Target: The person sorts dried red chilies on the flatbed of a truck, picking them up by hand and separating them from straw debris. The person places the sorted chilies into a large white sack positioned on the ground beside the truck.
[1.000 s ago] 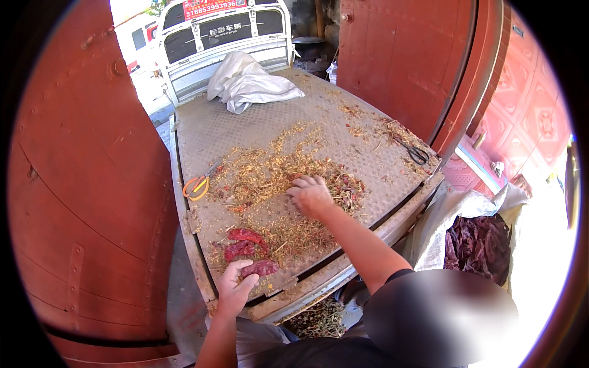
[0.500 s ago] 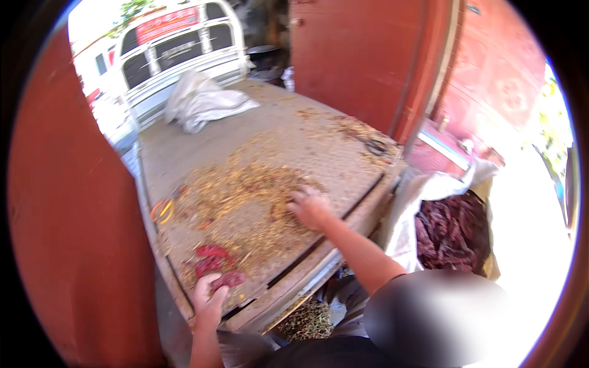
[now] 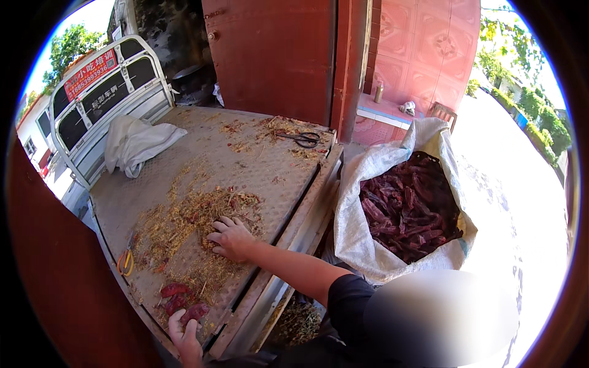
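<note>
Left hand (image 3: 187, 345): thumb and finger closed on dark-red dried pepper (image 3: 196, 311); two more peppers (image 3: 175, 289) toward 12 o'clock. Right hand (image 3: 234, 240), left's 1 o'clock: palm down, fingers partly spread on chaff (image 3: 164, 228); underside hidden. Textured truck bed (image 3: 215, 146) beneath. From right hand: filled white sack (image 3: 356, 250), 3 o'clock; red door (image 3: 270, 58), 12.

A red metal door (image 3: 270, 61) stands beside a pink-tiled wall (image 3: 420, 52), greenery (image 3: 541, 113) farther right.
</note>
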`<state>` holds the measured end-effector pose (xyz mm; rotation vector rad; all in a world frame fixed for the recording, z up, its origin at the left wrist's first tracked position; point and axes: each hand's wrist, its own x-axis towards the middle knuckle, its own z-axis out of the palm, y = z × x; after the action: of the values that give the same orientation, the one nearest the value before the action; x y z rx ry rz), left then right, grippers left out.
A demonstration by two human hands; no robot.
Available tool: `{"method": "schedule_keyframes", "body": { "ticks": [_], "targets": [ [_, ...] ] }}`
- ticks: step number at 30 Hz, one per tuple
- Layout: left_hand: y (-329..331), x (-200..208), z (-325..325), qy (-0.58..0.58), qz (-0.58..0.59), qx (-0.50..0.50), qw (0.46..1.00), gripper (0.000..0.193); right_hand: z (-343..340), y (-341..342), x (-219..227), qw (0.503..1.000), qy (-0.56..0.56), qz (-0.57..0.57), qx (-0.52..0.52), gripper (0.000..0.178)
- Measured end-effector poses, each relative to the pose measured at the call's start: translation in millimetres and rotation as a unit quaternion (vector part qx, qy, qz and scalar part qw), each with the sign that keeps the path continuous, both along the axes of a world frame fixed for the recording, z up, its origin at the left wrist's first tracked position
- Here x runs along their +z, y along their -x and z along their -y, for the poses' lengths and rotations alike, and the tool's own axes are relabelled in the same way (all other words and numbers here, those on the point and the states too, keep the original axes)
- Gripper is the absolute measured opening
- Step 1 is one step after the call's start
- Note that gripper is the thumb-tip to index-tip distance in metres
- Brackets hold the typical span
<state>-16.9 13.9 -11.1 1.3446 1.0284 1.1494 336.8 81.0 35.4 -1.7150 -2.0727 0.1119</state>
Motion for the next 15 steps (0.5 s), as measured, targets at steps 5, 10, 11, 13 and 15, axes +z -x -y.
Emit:
{"method": "schedule_keyframes", "body": {
  "ticks": [5, 10, 11, 13, 15],
  "targets": [
    [-18, 13, 3, 0.024, 0.006, -0.003, 1.0, 0.033, -15, -39, -15, 0.995, -0.075, -0.039, 0.048, 0.027],
    [-11, 4, 1, 0.022, 0.027, -0.02, 0.999, 0.034, -27, -89, -20, 0.993, -0.095, -0.075, 0.005, 0.025],
    [-12, 4, 3, 0.024, 0.037, -0.021, 0.999, 0.034, -27, -97, -25, 0.991, -0.088, -0.104, -0.014, 0.027],
    [-9, 6, 7, 0.027, 0.042, -0.018, 0.999, 0.034, -17, -95, -15, 0.995, -0.073, -0.042, -0.057, 0.029],
    [-9, 8, 9, 0.03, 0.032, -0.017, 0.999, 0.034, -10, -94, -7, 0.994, -0.075, -0.001, -0.086, 0.031]
  ]
}}
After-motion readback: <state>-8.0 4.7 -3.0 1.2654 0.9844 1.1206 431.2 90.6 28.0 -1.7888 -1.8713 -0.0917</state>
